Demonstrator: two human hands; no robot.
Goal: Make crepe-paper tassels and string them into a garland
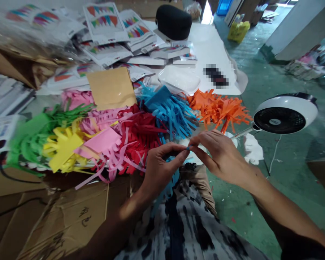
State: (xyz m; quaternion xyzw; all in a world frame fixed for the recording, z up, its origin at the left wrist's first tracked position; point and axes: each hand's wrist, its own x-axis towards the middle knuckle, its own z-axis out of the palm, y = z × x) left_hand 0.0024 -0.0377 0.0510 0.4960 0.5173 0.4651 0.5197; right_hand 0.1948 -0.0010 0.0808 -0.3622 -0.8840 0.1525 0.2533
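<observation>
In front of my lap, my left hand (164,162) and my right hand (219,153) meet fingertip to fingertip. Both are pinched on a small twisted bit of a blue paper tassel (173,182), whose fringe hangs below my left hand. Just beyond lies a pile of fringed paper: blue (169,108), orange (216,106), red (141,133), pink (105,141), yellow (65,148) and green (35,133). A tan square card (112,88) rests on the pink fringe.
Packaged sets with printed tassel garlands (105,21) are stacked behind, near a black case (173,22) and a white tray (178,79). A white fan (285,112) stands at the right over the green floor. Cardboard (78,213) lies at the lower left.
</observation>
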